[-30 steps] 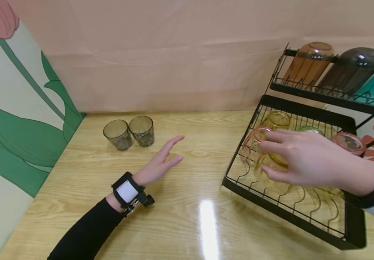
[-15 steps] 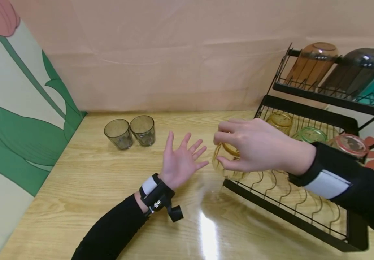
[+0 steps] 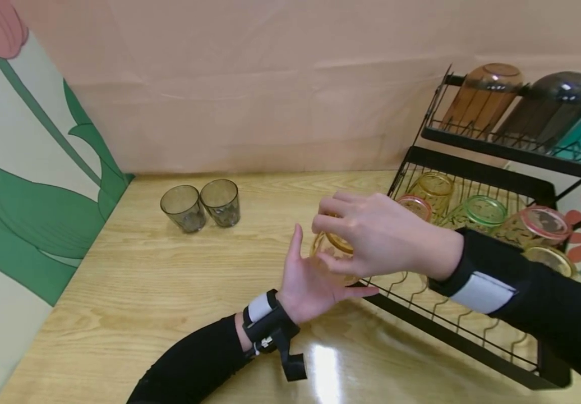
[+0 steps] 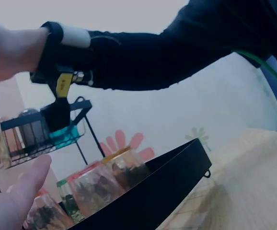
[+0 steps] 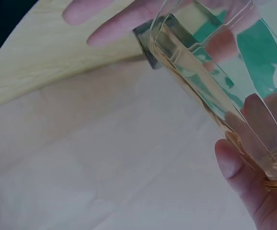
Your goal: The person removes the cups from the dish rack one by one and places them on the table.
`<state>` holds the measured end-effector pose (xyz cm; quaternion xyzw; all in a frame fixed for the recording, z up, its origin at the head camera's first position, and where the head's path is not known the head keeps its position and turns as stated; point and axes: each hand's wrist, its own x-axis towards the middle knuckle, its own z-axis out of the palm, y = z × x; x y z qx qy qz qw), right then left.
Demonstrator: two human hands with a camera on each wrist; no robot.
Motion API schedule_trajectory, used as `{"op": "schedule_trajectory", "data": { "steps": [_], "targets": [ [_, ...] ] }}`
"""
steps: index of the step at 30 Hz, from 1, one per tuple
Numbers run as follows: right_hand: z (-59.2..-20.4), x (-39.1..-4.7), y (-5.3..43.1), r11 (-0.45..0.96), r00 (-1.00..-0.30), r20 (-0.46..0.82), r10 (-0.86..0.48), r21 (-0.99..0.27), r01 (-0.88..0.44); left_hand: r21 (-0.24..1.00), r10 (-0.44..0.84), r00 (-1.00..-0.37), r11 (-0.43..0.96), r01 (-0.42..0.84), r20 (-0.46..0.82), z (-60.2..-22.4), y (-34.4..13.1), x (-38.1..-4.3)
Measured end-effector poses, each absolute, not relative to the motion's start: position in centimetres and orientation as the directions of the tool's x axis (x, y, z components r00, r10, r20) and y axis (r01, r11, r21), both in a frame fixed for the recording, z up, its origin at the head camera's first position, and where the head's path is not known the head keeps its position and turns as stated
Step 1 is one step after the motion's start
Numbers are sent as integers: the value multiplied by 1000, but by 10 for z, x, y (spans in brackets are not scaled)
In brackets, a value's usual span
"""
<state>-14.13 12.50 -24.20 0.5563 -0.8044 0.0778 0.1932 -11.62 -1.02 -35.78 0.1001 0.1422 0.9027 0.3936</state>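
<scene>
My right hand [image 3: 378, 233] grips a clear, amber-rimmed glass [image 3: 324, 247] from above, thumb on one side and fingers on the other near the rim. In the right wrist view the faceted glass [image 5: 220, 81] hangs tilted in the frame, the thumb [image 5: 230, 165] against its rim end. My left hand [image 3: 310, 289] is spread palm up just under and beside the glass, thumb raised, fingers extended. Whether the left palm touches the glass cannot be told. On the table to the left, two smoky grey tumblers [image 3: 183, 209] stand upright, side by side.
A black two-tier wire rack [image 3: 452, 339] stands at the right. Its lower tier holds several glasses with coloured rims, among them a green-rimmed glass [image 3: 484, 210]. Orange [image 3: 487, 101], dark grey and teal glasses sit upside down above. A pink backdrop [image 3: 270, 112] closes the back.
The right hand has lifted the amber-rimmed glass from the rack and carried it left over the rack's front corner. The left hand has turned palm up and moved right to meet it.
</scene>
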Motion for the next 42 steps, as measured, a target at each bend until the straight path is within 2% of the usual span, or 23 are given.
{"op": "schedule_trajectory", "data": {
  "steps": [5,13,18,21,28,34,38,42],
  "targets": [
    [-248,-140,119,353,-296,393,-870,79,-932,365,749,-660,-631,-684,58,-353,-12,-112],
    [-251,-139,110,332,-276,365,-889,97,-938,403,707,-705,-664,-630,62,-352,-15,-113],
    [-250,-138,109,345,-303,333,-893,74,-936,440,678,-734,-669,-599,32,-353,-17,-116],
    [-249,-137,112,369,-338,294,-894,54,-928,486,657,-752,-644,-591,-43,-355,-22,-119],
    [-250,-136,125,451,-433,208,-877,43,-892,736,555,-801,-443,-512,-223,-369,-44,-136],
    [-252,-139,144,518,-498,184,-847,76,-852,846,497,-846,-353,-400,-193,-411,-76,-180],
    [-256,-139,158,553,-539,149,-829,79,-829,916,423,-888,-256,-309,-181,-399,-95,-196],
    [-261,-135,172,585,-576,109,-810,70,-808,973,367,-916,-90,-212,-165,-362,-107,-202]
  ]
}}
